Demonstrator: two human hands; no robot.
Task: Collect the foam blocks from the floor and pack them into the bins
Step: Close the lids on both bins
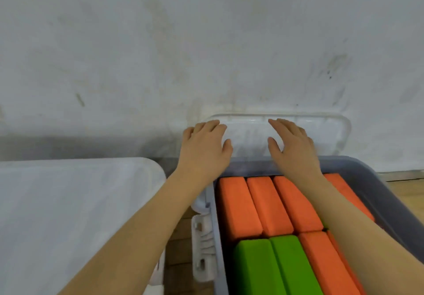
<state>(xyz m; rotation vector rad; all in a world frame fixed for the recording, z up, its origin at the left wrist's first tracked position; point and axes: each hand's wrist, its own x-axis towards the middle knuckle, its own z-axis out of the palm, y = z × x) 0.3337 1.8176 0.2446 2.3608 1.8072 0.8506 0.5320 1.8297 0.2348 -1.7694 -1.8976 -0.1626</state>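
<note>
Risk is the clear lid (275, 131) tipping off the wall as my left hand (204, 147) and right hand (293, 147), fingers spread and grasping nothing, reach over the packed bin (376, 191).

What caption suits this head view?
Both hands, left and right, reach to the clear lid behind a bin packed with foam blocks.

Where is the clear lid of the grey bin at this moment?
In the head view the clear lid stands against the wall, right of centre, just behind the grey bin of foam blocks; the left hand and right hand reach toward it.
</note>
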